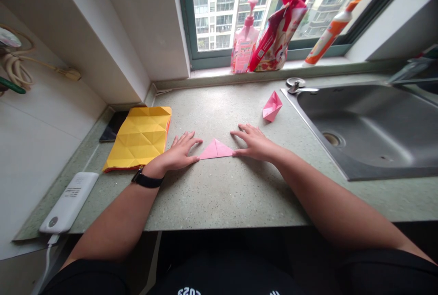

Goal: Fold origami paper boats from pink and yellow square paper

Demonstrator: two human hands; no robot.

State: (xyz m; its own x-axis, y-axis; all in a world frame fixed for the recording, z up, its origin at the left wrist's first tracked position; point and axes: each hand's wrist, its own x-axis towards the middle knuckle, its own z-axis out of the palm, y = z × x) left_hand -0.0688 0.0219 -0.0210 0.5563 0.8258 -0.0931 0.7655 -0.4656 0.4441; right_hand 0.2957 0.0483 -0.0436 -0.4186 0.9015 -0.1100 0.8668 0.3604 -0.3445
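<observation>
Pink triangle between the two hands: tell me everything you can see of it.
The pink triangle looks like folded paper, plain and matt, with a line running from its tip down to the long edge. It appears to lie flat on the speckled counter, tip pointing away from the person, long edge nearest them. The thumb of the left grip is at its left corner, that of the right grip at its right. The number of layers cannot be told.
</observation>
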